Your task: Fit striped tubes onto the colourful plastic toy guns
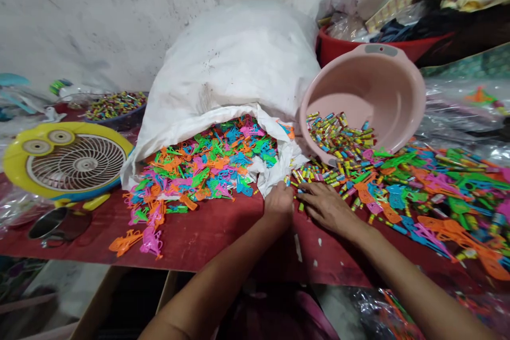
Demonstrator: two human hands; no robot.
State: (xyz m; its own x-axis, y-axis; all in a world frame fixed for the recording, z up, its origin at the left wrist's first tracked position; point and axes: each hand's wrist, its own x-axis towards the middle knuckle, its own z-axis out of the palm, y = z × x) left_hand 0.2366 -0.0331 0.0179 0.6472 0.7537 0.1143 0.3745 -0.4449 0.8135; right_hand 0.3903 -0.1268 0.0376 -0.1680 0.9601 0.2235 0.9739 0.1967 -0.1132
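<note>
My left hand (279,203) is closed at the mouth of a white sack (247,58). A small colourful bit shows by its fingertips, but what it grips is hidden. Close on its right, my right hand (329,206) lies palm down with fingers stretched out, touching the edge of a heap of small wrapped tubes (319,174). These spill from a tipped pink basin (366,85). Out of the sack pours a pile of plastic toy pieces (207,159) in orange, green, blue and pink.
On the left stand a yellow fan (79,162) and a metal mug (59,224). Behind them sits a bowl of more tubes (115,105). Mixed toy pieces and tubes (434,186) cover the right of the red table (223,234). A red tub (402,49) stands behind.
</note>
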